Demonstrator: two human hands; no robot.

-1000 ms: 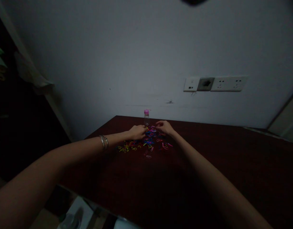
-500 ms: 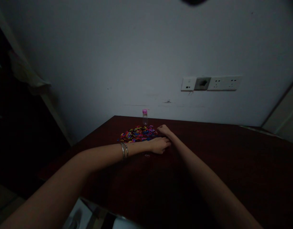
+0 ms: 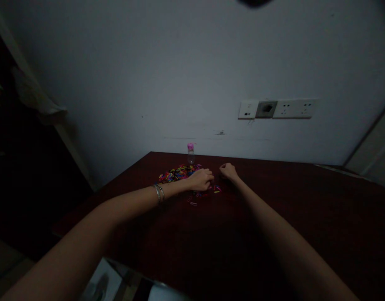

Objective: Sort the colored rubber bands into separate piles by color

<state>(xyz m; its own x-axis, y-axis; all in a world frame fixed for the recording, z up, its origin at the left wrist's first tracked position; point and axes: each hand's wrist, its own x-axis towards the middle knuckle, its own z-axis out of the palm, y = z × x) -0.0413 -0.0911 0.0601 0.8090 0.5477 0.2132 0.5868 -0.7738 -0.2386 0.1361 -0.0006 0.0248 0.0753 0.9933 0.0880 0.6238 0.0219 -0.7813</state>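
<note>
A heap of small multicoloured pieces [image 3: 172, 175], thin and clip-like, lies on the dark red-brown table [image 3: 192, 234]. My left hand [image 3: 201, 179], with silver bangles on its wrist, rests over the right side of the heap with fingers curled down. Whatever sits under those fingers is hidden. To its right, my right hand [image 3: 229, 171] is closed just above the table, thumb and fingers together; anything in it is too small to make out. A few loose pieces [image 3: 216, 189] lie between and in front of my hands, and a pale pink loop [image 3: 193, 204] lies nearer me.
Behind the heap stands a small clear bottle [image 3: 191, 158] with a pink cap. A wall with a row of sockets [image 3: 278, 109] rises behind the table. Below the table's near edge are a white box-like object [image 3: 103, 280] and another white surface [image 3: 165, 294].
My right hand has moved right, away from the left. My left hand has shifted slightly up and left, its fingers now curled more. Loose pieces now show in front of my hands.
</note>
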